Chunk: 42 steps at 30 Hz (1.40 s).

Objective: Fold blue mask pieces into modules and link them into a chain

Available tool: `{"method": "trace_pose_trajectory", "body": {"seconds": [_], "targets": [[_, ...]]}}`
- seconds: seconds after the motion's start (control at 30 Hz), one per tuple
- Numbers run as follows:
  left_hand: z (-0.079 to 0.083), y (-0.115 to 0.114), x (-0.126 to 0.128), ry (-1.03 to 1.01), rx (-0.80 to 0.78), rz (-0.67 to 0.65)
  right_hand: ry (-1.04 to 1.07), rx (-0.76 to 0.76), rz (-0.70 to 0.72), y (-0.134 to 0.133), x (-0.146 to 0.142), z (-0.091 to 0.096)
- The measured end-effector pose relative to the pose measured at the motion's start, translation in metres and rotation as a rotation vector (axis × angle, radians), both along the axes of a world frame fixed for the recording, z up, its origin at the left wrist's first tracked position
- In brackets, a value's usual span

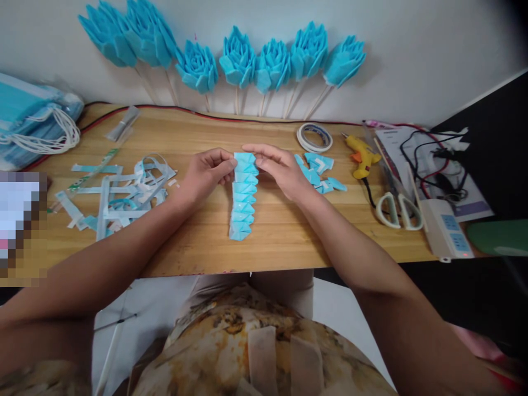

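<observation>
A strip of folded light-blue pieces (244, 198), overlapping in a row, runs down toward the table's front edge. My left hand (210, 175) pinches its upper left corner between thumb and fingers. At the upper right edge, the thumb and curled fingers of my right hand (280, 169) close on the strip, while the index finger stretches over its top. Some of the right fingertips are hidden. Whether the strip's lower end rests on the table, I cannot tell. Loose folded blue pieces (330, 185) lie to the right of my right hand.
Blue flowers on sticks (237, 58) stand along the wall. Cut strips and scraps (124, 192) lie left. Rightward are a tape roll (314, 137), yellow glue gun (359, 154), scissors (398, 212) and power strip (445, 228). A bagged stack of blue masks (28, 115) sits far left.
</observation>
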State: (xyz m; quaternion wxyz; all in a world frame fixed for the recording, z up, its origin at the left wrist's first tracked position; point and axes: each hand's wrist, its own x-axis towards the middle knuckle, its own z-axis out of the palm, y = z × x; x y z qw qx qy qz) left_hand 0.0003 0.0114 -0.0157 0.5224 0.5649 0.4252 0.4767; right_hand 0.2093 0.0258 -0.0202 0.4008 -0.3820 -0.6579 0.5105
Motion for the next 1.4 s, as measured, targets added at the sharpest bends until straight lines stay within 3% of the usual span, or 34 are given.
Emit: {"method": "trace_pose_trajectory", "body": {"seconds": [0.47, 0.7, 0.93, 1.4], "targets": [[-0.003, 0.000, -0.001, 0.028, 0.022, -0.046, -0.062, 0.079, -0.093, 0.000, -0.001, -0.003], [-0.002, -0.001, 0.000, 0.041, 0.006, -0.059, -0.039, 0.103, -0.031, 0.002, -0.001, -0.007], [-0.004, 0.001, -0.001, 0.047, 0.028, -0.024, -0.035, 0.074, -0.058, 0.002, 0.001, -0.006], [-0.005, 0.002, 0.000, 0.016, 0.008, -0.003, 0.011, 0.063, 0.065, 0.005, 0.001, -0.011]]}}
